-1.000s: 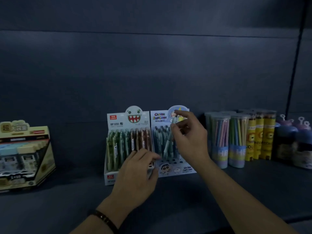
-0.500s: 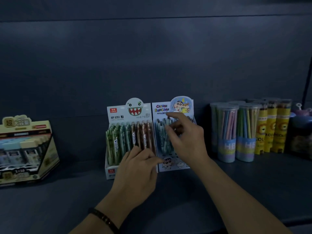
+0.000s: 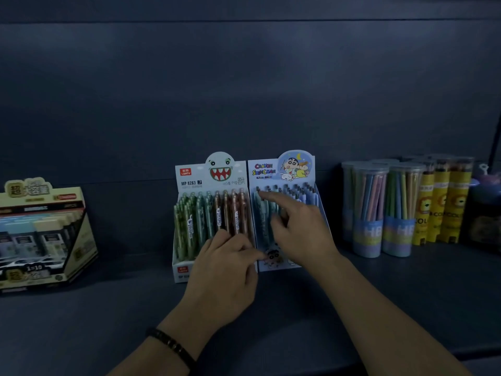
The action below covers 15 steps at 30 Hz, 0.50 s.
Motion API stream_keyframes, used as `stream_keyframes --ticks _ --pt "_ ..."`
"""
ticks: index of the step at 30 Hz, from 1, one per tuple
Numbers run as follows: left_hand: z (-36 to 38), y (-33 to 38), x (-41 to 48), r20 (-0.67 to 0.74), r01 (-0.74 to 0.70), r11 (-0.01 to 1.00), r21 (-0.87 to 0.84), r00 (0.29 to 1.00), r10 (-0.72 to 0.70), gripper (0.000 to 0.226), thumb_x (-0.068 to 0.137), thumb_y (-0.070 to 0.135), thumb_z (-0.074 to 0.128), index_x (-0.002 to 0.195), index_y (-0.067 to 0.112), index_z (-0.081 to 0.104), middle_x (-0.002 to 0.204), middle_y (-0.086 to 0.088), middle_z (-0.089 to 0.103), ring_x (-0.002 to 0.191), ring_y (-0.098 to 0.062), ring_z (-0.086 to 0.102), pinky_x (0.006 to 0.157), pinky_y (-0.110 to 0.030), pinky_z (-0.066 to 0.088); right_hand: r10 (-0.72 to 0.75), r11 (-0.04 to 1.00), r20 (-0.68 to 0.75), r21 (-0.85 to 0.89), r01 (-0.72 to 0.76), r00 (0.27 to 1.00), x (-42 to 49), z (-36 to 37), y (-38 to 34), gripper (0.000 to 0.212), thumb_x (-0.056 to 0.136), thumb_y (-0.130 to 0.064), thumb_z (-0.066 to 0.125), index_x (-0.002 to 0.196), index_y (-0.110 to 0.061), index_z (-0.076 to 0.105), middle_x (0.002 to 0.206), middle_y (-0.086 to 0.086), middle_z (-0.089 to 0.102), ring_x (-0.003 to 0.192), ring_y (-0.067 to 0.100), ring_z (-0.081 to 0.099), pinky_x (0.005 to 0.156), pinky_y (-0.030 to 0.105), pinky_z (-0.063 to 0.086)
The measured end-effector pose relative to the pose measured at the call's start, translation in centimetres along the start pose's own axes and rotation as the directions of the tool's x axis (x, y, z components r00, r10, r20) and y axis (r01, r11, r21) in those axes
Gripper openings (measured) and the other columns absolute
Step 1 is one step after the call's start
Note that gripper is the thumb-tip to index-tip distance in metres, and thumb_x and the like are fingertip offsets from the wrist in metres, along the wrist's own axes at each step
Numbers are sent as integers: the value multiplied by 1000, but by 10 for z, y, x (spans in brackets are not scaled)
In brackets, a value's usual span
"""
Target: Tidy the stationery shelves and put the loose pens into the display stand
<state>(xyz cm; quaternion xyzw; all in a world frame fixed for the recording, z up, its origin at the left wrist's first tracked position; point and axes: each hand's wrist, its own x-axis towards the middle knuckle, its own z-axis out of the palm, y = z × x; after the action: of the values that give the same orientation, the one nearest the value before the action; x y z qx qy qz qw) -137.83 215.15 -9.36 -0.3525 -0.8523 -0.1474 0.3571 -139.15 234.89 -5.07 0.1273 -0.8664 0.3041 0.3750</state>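
1. The blue cartoon display stand (image 3: pixel 287 183) sits mid-shelf, touching the monster-face pen box (image 3: pixel 211 185) on its left, pens upright in both.
2. My right hand (image 3: pixel 301 232) is over the blue stand, index finger stretched to the pen tops at its back left, grip loose, holding nothing.
3. My left hand (image 3: pixel 227 270) rests on the front where both boxes meet, grip released, fingers flat.
4. Pencil tubes (image 3: pixel 379 207) stand off right, a yellowish box (image 3: pixel 40 234) far left on the shelf (image 3: pixel 108 321).
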Motion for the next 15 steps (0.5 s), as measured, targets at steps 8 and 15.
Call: stream_keyframes --ticks 8,15 --pt "-1 -2 -1 -38 -8 999 -34 999 6 27 89 21 61 107 34 76 99 17 56 94 -15 48 81 -34 49 -19 997 -70 71 24 997 -10 0 -2 61 99 -9 56 149 -44 55 52 -11 51 47 11 47 51 21 43" --pt "-35 2 -9 58 -47 995 -90 997 52 30 92 22 58 118 36 64 111 19 58 100 -10 56 87 -37 50 74 996 102 39 -78 992 -44 -37 -48 38 103 -23 60 140 -32 60 69 -11 64 64 6 64 70 42 61"
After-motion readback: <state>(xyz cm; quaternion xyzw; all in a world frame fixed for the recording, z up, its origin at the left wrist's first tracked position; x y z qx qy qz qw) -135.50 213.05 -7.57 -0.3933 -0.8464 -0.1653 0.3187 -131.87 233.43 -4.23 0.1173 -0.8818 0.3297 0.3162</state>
